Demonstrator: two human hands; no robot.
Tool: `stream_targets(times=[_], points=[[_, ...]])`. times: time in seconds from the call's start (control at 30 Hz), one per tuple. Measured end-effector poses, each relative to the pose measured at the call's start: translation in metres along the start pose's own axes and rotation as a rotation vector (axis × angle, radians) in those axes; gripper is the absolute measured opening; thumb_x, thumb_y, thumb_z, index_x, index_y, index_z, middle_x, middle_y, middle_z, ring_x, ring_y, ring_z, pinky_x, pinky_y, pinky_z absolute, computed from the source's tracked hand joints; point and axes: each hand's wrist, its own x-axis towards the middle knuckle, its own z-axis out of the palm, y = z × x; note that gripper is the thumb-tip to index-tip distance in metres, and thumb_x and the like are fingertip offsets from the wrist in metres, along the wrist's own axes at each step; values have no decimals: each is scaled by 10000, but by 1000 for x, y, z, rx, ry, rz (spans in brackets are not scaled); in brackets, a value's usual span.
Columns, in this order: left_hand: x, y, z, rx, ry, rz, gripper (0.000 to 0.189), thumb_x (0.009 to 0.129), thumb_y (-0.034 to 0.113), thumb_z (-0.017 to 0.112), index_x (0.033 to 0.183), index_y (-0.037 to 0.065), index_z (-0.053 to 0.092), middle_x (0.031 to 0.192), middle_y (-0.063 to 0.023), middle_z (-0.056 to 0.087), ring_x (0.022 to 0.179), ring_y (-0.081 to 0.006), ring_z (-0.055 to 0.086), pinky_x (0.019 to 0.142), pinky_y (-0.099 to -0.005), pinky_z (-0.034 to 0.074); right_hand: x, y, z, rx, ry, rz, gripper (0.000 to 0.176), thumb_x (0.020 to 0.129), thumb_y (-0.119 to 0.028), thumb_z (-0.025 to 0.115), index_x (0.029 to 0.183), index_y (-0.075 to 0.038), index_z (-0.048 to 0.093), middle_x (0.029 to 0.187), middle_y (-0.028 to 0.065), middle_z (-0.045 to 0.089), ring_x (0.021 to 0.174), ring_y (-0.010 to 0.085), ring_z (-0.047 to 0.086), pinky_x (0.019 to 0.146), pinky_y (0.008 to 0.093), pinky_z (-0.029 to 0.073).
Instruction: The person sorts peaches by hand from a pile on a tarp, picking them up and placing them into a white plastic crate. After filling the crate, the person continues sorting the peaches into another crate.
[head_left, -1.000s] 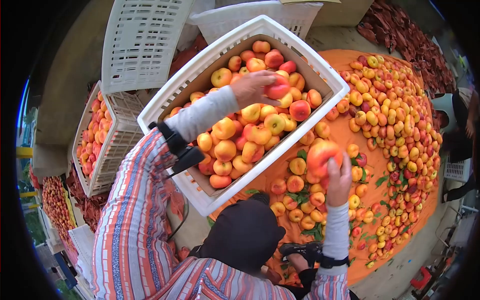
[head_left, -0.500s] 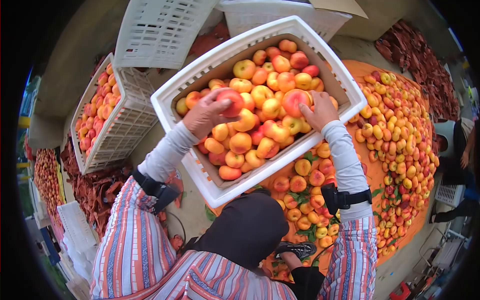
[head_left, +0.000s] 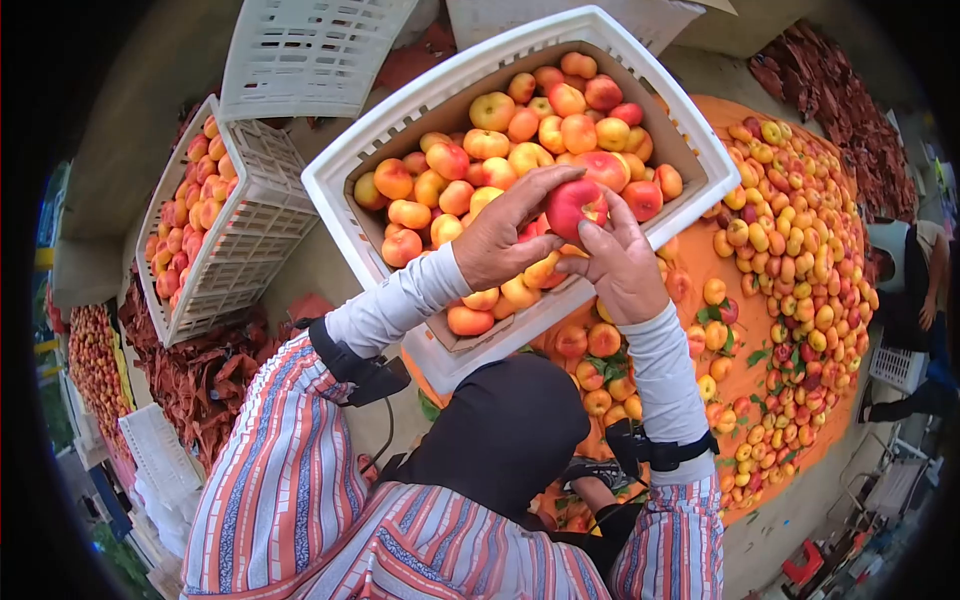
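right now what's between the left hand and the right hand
One red fruit, with the fingers of the left hand and right hand around it, above the fruit in the white crate. The head view shows this.

Floor [head_left: 772,530]: partly covered by orange sheet [head_left: 755,335]. On sheet: heaped fruit [head_left: 798,270], loose leaves [head_left: 755,356]. Directly on floor, left and upper right in view: dark red scraps [head_left: 205,385], possibly paper.

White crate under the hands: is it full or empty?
Looks mostly full: the crate holds piled fruit, with some cardboard lining showing above.
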Motion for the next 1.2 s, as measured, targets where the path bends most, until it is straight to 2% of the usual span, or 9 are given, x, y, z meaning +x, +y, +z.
stream_targets(times=[0.13,0.33,0.47,0.57,0.6,0.67,0.87,1.07,1.2], points=[[-2,5,3,258,-95,40,671,787,92,614,1355,40,262,1360,-121,312,1267,-222,328,1038,-378,296,-14,3,-10,-5,44,-11,534,848,-144,585,1288,-26,307,1143,100,510,990,163,562,754,288,536],[-27,-10,-14,154,-90,-300,395,847,52,515,1232,4,440,1227,-108,477,1119,-209,494,959,-348,394,-101,-85,-76,21,44,120,535,856,-164,556,1310,-40,303,1119,140,524,951,244,598,663,301,546],[-56,-19,-27,368,-102,-371,318,864,28,500,1177,-24,495,1144,-117,546,1020,-193,548,879,-301,440,-199,-172,-89,-495,318,15,513,876,-209,537,1312,-48,319,1136,134,523,956,241,599,627,256,529],[-61,-21,-30,377,-119,-397,325,892,66,473,1196,-50,479,1160,-140,537,1027,-209,544,877,-308,443,-299,-179,-89,-508,500,29,743,774,-266,690,1329,-22,260,1126,122,475,893,198,599,630,257,559],[-63,-28,-33,361,-133,-372,324,900,82,467,1200,-40,482,1165,-130,537,1033,-198,540,876,-300,441,-333,-169,-85,-556,732,57,586,790,-244,677,1252,-42,379,1071,85,540,865,173,620,658,244,545],[-62,-30,-29,408,-182,-355,323,915,123,458,1201,-23,489,1181,-105,535,1052,-183,523,882,-290,433,-446,-150,-130,-560,880,-30,497,887,-214,523,1314,-52,324,1149,120,517,965,228,591,678,243,511],[-71,-17,-20,369,-278,-276,338,921,135,458,1214,-33,471,1188,-112,536,1085,-194,509,916,-303,414,-637,17,-79,-91,1366,-325,508,862,-195,570,1291,-42,345,1135,114,526,934,180,581,696,266,496],[-64,13,-6,407,-351,-248,361,916,121,456,1250,-16,442,1213,-127,515,1092,-205,507,955,-324,391,-763,252,-160,-77,1747,398,661,745,-234,684,1279,-25,354,1107,118,556,898,233,605,646,326,532],[-67,16,-21,424,-352,-291,392,900,172,502,1243,-10,448,1201,-114,518,1078,-205,514,941,-315,398,-755,285,-165,-368,1696,1003,635,757,-193,637,1294,-22,343,1182,177,518,993,289,578,787,365,504]])
